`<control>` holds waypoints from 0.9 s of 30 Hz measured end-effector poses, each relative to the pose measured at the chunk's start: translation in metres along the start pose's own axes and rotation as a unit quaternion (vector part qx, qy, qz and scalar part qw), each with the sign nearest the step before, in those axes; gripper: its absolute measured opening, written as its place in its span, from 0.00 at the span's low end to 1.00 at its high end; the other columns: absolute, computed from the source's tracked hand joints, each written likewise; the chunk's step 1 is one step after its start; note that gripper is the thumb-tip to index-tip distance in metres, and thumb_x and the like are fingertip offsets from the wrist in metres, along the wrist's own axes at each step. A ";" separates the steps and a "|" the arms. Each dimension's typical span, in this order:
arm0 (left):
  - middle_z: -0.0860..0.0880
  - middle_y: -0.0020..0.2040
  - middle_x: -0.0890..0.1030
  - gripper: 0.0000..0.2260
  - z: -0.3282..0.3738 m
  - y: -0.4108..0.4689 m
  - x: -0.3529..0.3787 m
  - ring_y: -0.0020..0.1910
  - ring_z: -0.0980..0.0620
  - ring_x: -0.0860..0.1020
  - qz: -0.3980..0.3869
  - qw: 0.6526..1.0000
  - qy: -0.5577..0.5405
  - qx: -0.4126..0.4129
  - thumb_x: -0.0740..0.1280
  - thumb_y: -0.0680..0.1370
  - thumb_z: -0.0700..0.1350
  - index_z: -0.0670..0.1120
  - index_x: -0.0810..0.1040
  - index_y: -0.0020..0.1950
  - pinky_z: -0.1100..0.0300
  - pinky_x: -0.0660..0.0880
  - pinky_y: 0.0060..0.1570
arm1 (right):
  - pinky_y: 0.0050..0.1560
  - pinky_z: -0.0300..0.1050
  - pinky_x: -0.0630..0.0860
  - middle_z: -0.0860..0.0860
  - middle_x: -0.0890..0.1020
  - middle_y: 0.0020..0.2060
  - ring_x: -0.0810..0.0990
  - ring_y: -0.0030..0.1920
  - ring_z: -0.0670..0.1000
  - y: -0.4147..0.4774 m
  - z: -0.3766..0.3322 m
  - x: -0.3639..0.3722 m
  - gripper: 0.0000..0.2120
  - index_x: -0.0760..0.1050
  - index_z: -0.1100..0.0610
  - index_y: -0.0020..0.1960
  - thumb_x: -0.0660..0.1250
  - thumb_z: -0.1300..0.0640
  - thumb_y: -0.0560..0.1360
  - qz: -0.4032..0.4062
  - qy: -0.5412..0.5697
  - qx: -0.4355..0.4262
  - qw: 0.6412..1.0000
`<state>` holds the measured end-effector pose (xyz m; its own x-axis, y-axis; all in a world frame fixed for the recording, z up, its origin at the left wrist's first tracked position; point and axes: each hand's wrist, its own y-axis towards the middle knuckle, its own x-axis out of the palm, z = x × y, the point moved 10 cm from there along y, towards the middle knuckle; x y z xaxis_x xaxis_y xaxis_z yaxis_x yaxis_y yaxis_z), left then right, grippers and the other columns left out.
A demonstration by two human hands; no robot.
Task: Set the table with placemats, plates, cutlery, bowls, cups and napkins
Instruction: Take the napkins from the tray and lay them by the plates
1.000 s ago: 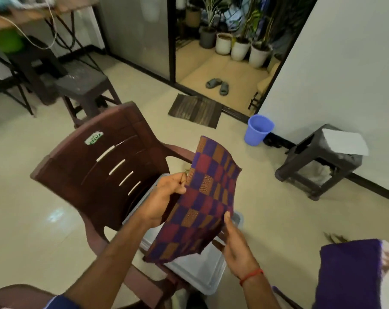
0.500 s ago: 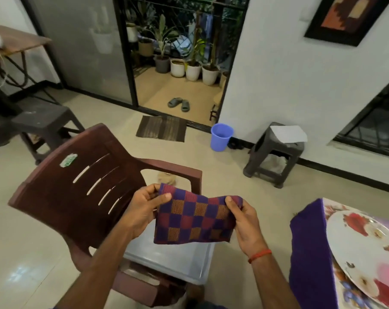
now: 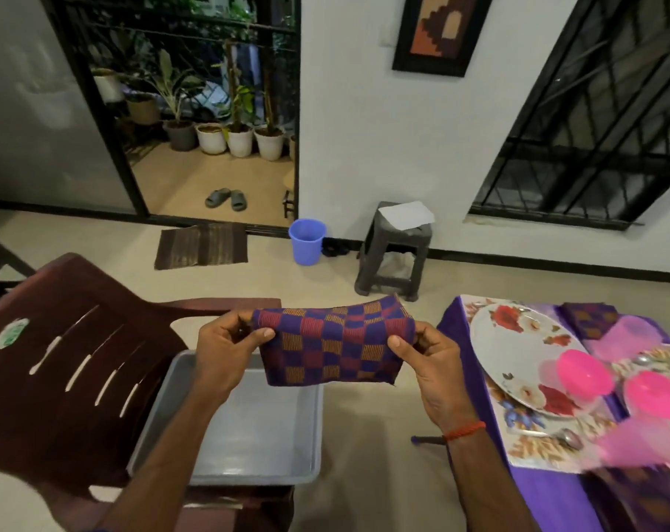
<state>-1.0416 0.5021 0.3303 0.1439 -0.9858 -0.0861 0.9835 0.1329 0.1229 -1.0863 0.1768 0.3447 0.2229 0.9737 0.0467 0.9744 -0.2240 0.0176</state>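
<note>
A folded checked napkin (image 3: 331, 345), purple, red and orange, hangs in the air between my hands. My left hand (image 3: 225, 349) pinches its left end and my right hand (image 3: 429, 359) pinches its right end. It is held above a grey tub (image 3: 249, 435) that sits on a brown plastic chair (image 3: 68, 362). To the right, the table with a purple cloth (image 3: 548, 497) carries a floral placemat (image 3: 536, 447), a floral plate (image 3: 517, 347), two pink bowls (image 3: 583, 372), a spoon (image 3: 567, 439) and another folded checked napkin (image 3: 590, 318).
A grey stool (image 3: 394, 255) with a white paper on top stands by the wall, a blue bucket (image 3: 306, 241) beside it. A brown doormat (image 3: 201, 245) lies before the open balcony door, where slippers and potted plants stand. Bare floor separates chair and table.
The napkin went from hanging open and upright to folded and held level between both hands. My view swung right and up, bringing the set table into sight.
</note>
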 end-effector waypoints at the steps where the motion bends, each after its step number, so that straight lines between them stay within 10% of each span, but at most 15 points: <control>1: 0.53 0.43 0.87 0.11 0.004 0.000 0.007 0.44 0.54 0.84 -0.001 1.000 0.005 0.005 0.73 0.74 0.31 0.46 0.84 0.49 0.56 0.83 0.46 | 0.43 0.37 0.81 0.47 0.87 0.45 0.85 0.50 0.49 -0.002 -0.006 -0.010 0.07 0.80 0.53 0.51 0.72 0.62 0.74 0.013 -0.015 -0.011 1.000; 9: 0.54 0.64 0.79 0.13 0.053 -0.007 0.062 0.60 0.56 0.79 -0.027 0.995 -0.004 0.100 0.74 0.74 0.35 0.53 0.79 0.41 0.67 0.80 0.47 | 0.59 0.27 0.70 0.39 0.70 0.72 0.66 0.71 0.35 -0.029 -0.050 -0.090 0.18 0.80 0.50 0.56 0.70 0.42 0.71 0.112 -0.180 -0.109 0.971; 12: 0.45 0.58 0.84 0.14 0.055 -0.023 0.102 0.57 0.50 0.83 -0.083 0.986 -0.136 0.043 0.75 0.75 0.48 0.41 0.74 0.43 0.56 0.82 0.46 | 0.52 0.41 0.82 0.49 0.82 0.61 0.80 0.63 0.47 -0.049 -0.051 -0.119 0.16 0.79 0.54 0.62 0.67 0.50 0.76 0.131 -0.064 -0.105 0.984; 16: 0.48 0.37 0.79 0.13 0.038 -0.046 0.136 0.36 0.52 0.76 -0.032 0.978 -0.194 -0.072 0.77 0.73 0.53 0.50 0.76 0.38 0.55 0.75 0.37 | 0.49 0.45 0.84 0.49 0.84 0.56 0.83 0.58 0.49 -0.074 -0.039 -0.140 0.17 0.74 0.54 0.67 0.68 0.59 0.79 0.109 -0.023 -0.076 0.991; 27: 0.44 0.53 0.86 0.08 -0.017 -0.140 0.252 0.51 0.45 0.84 -0.159 0.927 -0.189 -0.282 0.69 0.80 0.42 0.46 0.80 0.59 0.43 0.82 0.53 | 0.52 0.51 0.84 0.49 0.84 0.59 0.84 0.56 0.47 -0.148 0.036 -0.226 0.34 0.65 0.45 0.77 0.71 0.66 0.76 0.245 0.006 0.047 0.968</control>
<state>-1.1409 0.2367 0.2749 -0.1065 -0.9355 0.3368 0.8857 -0.2432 -0.3955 -1.2803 -0.0083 0.2957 0.6588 0.7514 0.0372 0.7505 -0.6531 -0.1007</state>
